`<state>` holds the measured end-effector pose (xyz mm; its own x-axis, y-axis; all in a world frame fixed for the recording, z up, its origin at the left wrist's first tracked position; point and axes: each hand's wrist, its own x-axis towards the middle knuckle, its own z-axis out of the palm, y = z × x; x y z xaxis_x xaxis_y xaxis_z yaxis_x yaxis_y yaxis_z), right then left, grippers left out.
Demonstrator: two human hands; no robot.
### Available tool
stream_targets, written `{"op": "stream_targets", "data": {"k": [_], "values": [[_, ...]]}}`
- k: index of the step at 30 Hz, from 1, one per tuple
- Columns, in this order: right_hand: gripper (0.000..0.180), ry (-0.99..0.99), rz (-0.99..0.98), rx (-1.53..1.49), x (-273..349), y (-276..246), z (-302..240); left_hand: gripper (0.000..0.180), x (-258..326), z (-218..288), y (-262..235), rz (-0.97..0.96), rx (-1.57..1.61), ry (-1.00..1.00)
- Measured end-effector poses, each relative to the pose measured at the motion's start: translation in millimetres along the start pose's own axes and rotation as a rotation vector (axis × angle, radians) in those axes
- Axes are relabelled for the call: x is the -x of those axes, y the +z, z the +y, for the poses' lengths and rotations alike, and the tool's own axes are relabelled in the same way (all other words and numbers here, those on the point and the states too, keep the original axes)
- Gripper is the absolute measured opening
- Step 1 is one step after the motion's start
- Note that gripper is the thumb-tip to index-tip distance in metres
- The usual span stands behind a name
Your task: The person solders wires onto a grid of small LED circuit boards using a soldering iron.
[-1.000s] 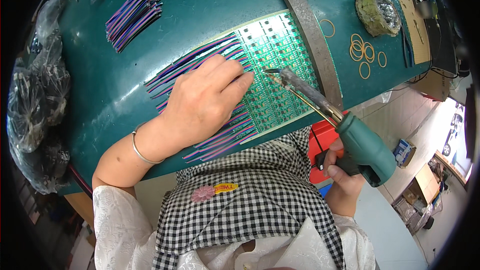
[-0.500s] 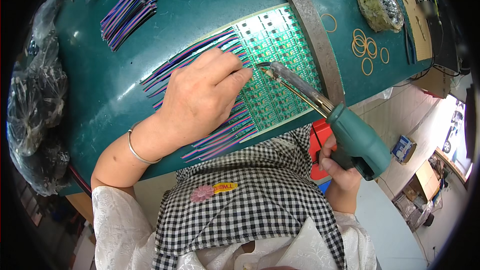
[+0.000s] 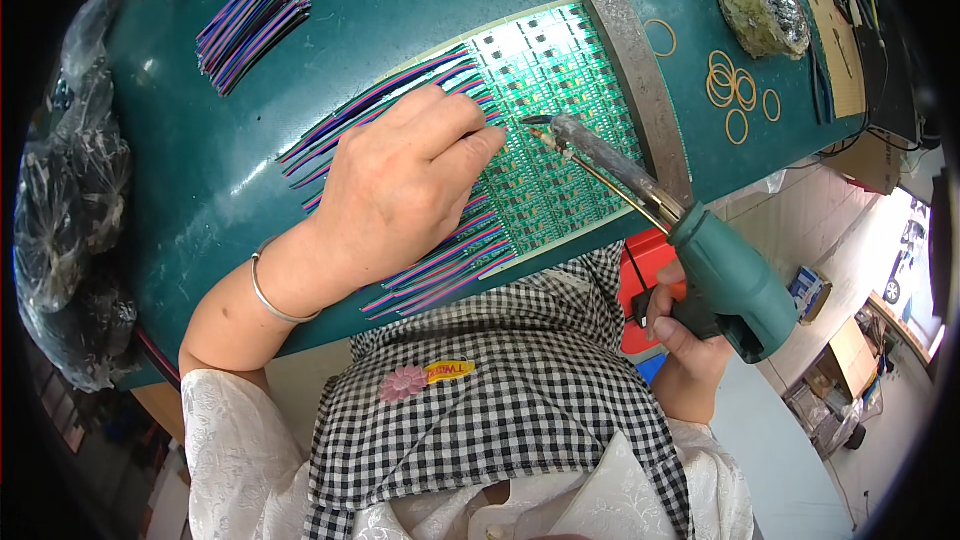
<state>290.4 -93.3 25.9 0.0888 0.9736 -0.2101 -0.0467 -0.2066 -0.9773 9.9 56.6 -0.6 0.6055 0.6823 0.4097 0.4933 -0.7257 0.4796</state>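
My left hand (image 3: 395, 175) is bent over the wires, thumb and forefinger pinched together on a thin wire that they mostly hide. Coloured wires (image 3: 345, 130) in blue, pink and black lie in rows, their ends along the left edge of a green circuit board panel (image 3: 565, 155). In my right hand (image 3: 690, 345) is the grip of a green soldering gun (image 3: 740, 275). Its dark tip (image 3: 538, 120) hovers over or touches the board just right of my left fingertips; I cannot tell which. A thin metal tube runs beneath the barrel toward the tip.
A heavy metal bar (image 3: 635, 70) lies across the panel's right side. Rubber bands (image 3: 730, 85) and a round, crusted container (image 3: 762, 12) are farther right. A wire bundle (image 3: 255, 20) lies at the far left; clear plastic bags (image 3: 75, 200) line the left table edge.
The soldering gun and my right hand have shifted slightly right, its tip drawing a little away from my left fingertips. My left hand stays almost in place, still pinched.
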Motion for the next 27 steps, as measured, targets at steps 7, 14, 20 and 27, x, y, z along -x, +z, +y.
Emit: {"op": "stream_targets", "data": {"k": [7, 14, 20, 27], "values": [[0.053, 0.045, -0.042, 0.076, 1, 0, 1, 0.021, 1, 0, 1, 0.005, -0.027, 0.02], [0.059, -0.051, -0.103, 0.163, -2, -9, 7, 0.02, -1, 0, 0, 0.0, -0.027, 0.026], [0.066, 0.027, -0.018, -0.004, -7, -4, -7, 0.027, -1, 3, -3, -0.03, 0.002, -0.026], [0.07, 0.073, 0.077, -0.008, 1, 1, -5, 0.027, -1, 3, -3, -0.025, 0.006, -0.029]]}}
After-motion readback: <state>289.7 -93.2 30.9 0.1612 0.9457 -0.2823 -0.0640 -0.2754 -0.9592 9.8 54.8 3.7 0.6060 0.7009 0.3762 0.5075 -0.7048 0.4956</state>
